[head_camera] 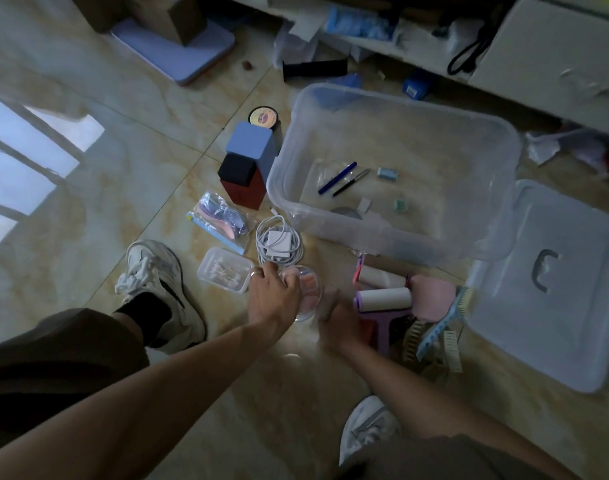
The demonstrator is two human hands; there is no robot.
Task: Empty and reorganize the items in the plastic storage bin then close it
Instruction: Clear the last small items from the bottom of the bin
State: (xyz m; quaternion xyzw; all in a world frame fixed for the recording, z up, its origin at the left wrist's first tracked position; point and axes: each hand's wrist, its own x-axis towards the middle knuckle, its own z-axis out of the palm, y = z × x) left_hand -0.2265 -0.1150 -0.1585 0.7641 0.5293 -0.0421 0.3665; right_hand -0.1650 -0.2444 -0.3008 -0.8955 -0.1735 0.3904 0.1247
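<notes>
The clear plastic storage bin point(497, 161) stands open on the floor, holding two pens point(337, 178), a small blue eraser point(388, 173) and a few small bits. Its lid point(552, 306) lies flat to the right. In front of the bin, my left hand point(273, 299) grips a round clear container point(310, 289) with pink contents, resting on the floor. My right hand point(334, 320) is blurred and touches the container's right side; its finger pose is unclear.
Laid out on the floor: a swab box point(223, 270), coiled white charger point(278, 242), bagged items point(223, 216), blue, black and red boxes point(249, 161), lint rollers point(386, 296), pink cloth point(434, 299), combs point(441, 327). My shoes point(157, 282) flank the spot. Cluttered shelving stands behind.
</notes>
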